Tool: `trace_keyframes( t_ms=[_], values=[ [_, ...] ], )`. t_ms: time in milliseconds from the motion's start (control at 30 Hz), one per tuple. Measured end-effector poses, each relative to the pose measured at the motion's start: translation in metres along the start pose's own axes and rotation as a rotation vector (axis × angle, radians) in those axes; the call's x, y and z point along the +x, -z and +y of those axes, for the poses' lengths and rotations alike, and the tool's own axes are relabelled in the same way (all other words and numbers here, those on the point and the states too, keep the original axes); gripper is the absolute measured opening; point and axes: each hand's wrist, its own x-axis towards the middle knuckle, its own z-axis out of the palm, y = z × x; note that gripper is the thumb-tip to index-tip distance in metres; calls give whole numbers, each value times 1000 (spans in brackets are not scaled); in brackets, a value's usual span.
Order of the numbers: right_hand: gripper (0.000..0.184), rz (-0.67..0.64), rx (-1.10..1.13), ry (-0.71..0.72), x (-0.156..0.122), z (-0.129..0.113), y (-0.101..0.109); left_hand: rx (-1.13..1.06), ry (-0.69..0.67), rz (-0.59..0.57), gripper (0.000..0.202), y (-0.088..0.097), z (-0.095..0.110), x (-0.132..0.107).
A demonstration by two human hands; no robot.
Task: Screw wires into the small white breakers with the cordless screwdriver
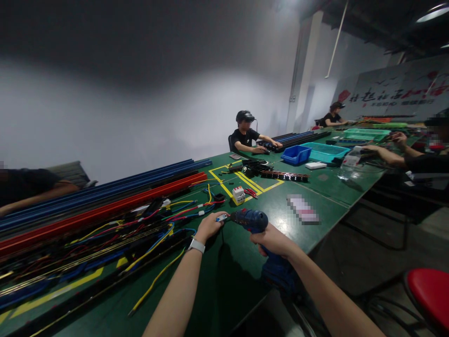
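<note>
Far to the left of the blue drill [250,220], the red rails [105,210] lie along the green table [315,187]. Loose wires [154,234] lie between the rails and the drill. My left hand [209,227] is just left of the drill; its fingers are pinched on a small blue-white part [221,217] at the drill's tip. My right hand [273,241] is wrapped tight around the drill's handle. Behind the drill stands a white breaker [239,194]. Far right of the drill is a red stool [430,295].
</note>
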Motion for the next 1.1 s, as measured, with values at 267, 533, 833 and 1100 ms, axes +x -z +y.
trace_keyframes(
  t_ms=[267, 533, 833, 1100],
  values=[
    [8, 3, -6, -19, -1, -2, 0, 5, 21, -18, 46, -1, -1, 1],
    [12, 4, 18, -11, 1, 2, 0, 3, -7, -8, 46, -3, -4, 3],
    [17, -9, 20, -14, 0, 1, 1, -9, -6, 3, 46, -4, -6, 3],
    [16, -3, 29, -19, 0, 1, 0, -6, 0, -1, 46, -3, -4, 2]
  ],
)
